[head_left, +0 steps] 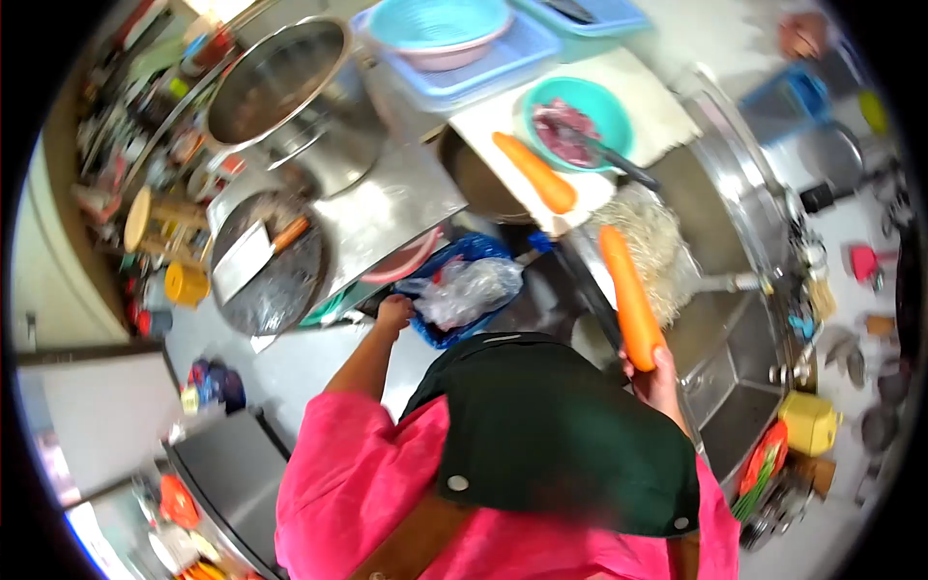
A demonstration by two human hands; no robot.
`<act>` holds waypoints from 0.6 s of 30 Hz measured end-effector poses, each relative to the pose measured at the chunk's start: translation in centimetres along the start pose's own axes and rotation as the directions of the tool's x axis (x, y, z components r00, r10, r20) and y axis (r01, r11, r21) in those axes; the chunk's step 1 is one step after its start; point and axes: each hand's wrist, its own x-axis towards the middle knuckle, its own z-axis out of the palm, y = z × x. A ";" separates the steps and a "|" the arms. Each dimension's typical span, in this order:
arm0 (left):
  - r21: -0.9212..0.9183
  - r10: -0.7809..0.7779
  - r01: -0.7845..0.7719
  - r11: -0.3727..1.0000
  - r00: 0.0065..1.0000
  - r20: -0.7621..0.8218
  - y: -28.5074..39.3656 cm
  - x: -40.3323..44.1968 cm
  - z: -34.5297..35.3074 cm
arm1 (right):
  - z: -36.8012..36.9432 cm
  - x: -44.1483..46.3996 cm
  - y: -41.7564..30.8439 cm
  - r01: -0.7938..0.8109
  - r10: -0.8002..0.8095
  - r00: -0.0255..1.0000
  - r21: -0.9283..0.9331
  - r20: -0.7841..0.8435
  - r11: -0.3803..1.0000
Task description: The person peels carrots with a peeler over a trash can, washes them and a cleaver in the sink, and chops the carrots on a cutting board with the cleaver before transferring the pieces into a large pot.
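Note:
My right hand (657, 377) grips the lower end of a large orange carrot (628, 295), which points away from me over the sink side. My left hand (394, 313) is at the left edge of a bin lined with a blue bag (440, 333); its fingers look closed, and what they hold is too small to make out. Clear plastic (469, 290) lies in the bin. A second carrot (535, 172) rests on a white board (483, 121), beside a turquoise bowl (619, 116) holding meat and a dark-handled utensil.
A cleaver (244, 261) lies on a round chopping block (275, 300) at the left, next to a large steel pot (353, 145). Pale strands in plastic (652, 242) sit by the sink (744, 377). Baskets (435, 77) stand at the back.

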 end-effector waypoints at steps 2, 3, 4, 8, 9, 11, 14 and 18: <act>0.157 0.199 -0.239 0.958 0.952 0.231 4.8 -4.2 7.4 | 0.0 0.0 -0.9 0.042 -0.039 0.999 -0.088 0.033 0.995; 0.129 0.239 -0.321 0.938 0.871 0.429 7.8 -7.0 11.0 | 0.3 0.3 -1.3 0.050 -0.045 0.998 -0.116 0.049 0.992; 0.086 0.258 -0.392 0.916 0.741 0.620 10.8 -10.1 14.9 | 0.3 0.6 -1.8 0.062 -0.056 0.997 -0.148 0.050 0.987; -0.374 0.479 -0.304 0.876 0.453 0.752 15.1 -20.2 28.1 | -0.4 3.3 -1.6 0.618 -0.495 0.785 -0.410 0.372 0.671; -0.304 0.425 -0.303 0.903 0.536 0.730 16.0 -20.1 29.3 | -0.9 2.5 -3.0 0.486 -0.330 0.863 -0.447 0.383 0.751; -0.255 0.362 -0.258 0.932 0.616 0.700 17.9 -20.5 30.4 | -2.9 1.1 -5.4 0.284 -0.050 0.914 -0.549 0.402 0.786; -0.265 0.269 -0.128 0.956 0.745 0.610 17.5 -18.0 30.6 | -10.3 -0.1 -5.8 0.500 -0.487 0.853 -0.570 0.190 0.653; -0.375 0.222 0.022 0.927 0.774 0.593 16.2 -15.7 30.4 | -25.8 -1.5 -9.5 0.386 -0.677 0.576 -0.578 -0.458 0.719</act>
